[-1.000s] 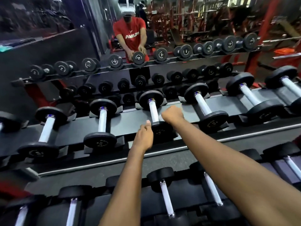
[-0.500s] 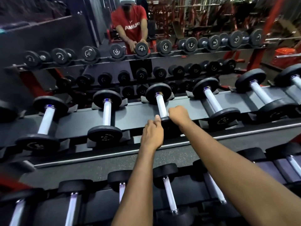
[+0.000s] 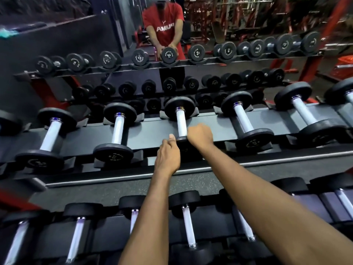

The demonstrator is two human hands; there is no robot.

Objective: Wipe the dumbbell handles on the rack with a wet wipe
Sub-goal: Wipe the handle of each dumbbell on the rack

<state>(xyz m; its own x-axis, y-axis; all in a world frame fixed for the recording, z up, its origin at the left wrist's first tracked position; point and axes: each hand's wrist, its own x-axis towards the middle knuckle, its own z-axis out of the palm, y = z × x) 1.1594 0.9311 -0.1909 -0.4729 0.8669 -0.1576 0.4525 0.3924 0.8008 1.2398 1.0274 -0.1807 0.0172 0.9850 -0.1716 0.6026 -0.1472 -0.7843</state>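
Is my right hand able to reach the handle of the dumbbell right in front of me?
Probably yes: the right hand sits beside the near end of that dumbbell handle, nothing lies between, and the left hand is lower, off the handle.

The rack (image 3: pixel 152 131) is a dark grey tiered job with a sloped top shelf and black cradles. The middle dumbbell (image 3: pixel 178 108) on that shelf has fat black round heads and a pale shiny handle (image 3: pixel 181 122). It lies front to back, with the far head sat in its cradle. Its near head is mostly hidden: the left hand (image 3: pixel 168 155) grips it on one side with the thumb up, and the right hand (image 3: pixel 200 136) is curled on the other, touching the handle's near end. Left of the middle dumbbell is a similar-looking one (image 3: pixel 117 129), and to its right a chunkier one (image 3: pixel 243 120). Below it, the lower row (image 3: pixel 188 226) lies the same way.
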